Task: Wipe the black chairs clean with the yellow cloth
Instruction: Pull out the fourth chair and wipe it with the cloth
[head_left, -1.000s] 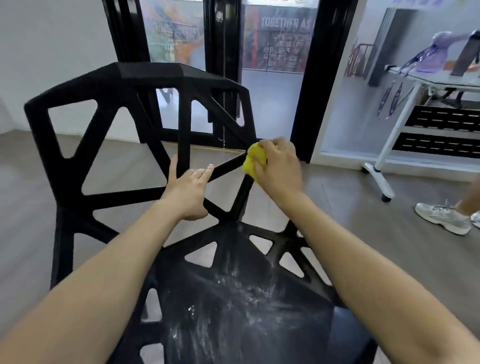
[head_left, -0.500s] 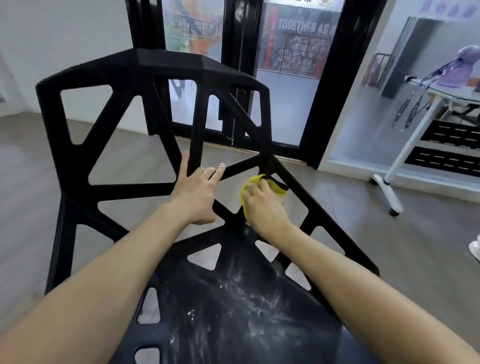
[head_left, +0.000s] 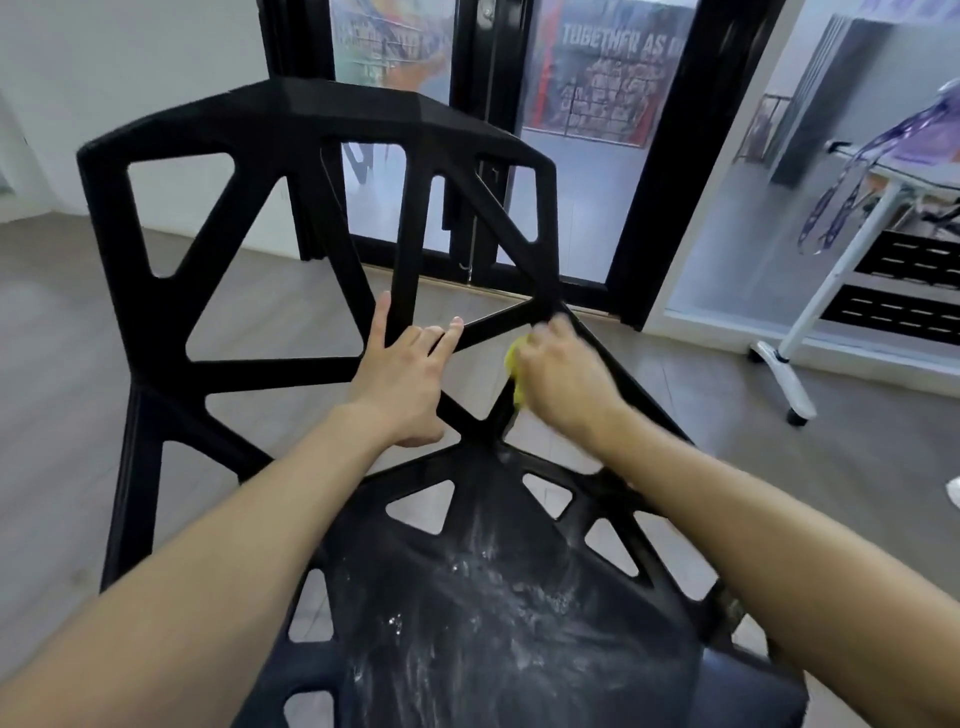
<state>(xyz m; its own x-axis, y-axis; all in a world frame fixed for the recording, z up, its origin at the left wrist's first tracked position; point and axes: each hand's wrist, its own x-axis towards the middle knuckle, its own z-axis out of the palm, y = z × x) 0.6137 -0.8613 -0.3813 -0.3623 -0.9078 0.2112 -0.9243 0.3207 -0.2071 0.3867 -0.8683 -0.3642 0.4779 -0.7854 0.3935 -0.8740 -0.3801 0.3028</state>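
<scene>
The yellow cloth (head_left: 514, 370) is bunched in the right hand (head_left: 563, 382) and pressed against a strut at the chair (head_left: 291, 124) back's lower right corner. The left hand (head_left: 402, 384), fingers straight, is laid on the struts just beside, likely to steady the frame. White dust (head_left: 483, 592) is left on the seat.

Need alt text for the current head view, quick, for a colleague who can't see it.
The right hand grips a yellow cloth against a strut of a black lattice chair, while the left hand rests on the backrest struts. White dusty smears mark the seat.
</scene>
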